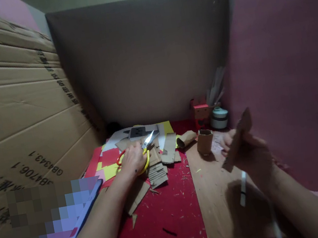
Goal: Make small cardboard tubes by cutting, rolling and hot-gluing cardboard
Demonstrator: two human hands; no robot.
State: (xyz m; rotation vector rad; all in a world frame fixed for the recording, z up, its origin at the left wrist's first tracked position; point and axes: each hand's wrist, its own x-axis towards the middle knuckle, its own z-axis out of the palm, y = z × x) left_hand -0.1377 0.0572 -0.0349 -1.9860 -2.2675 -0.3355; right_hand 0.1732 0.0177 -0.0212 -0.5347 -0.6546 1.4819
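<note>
Left hand (133, 159) at the scissors (149, 138), right hand (244, 151) lifting a cardboard piece (237, 142).
The scissors sit over cardboard scraps (157, 175) at centre-left, probably parked off the cardboard sheet (213, 203) at lower right; the left fingers are hidden, so I cannot tell whether they grip. The right fingers are clamped on the piece, right of centre, seemingly pinched to keep it steady. The left forearm stretches from the lower left, back of hand up; the right angles in from the lower right, hand raised.

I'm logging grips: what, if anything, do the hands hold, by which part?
The right hand holds a cardboard piece around its middle. The left hand is at the scissors by the handles; whether it grips is unclear.
</note>
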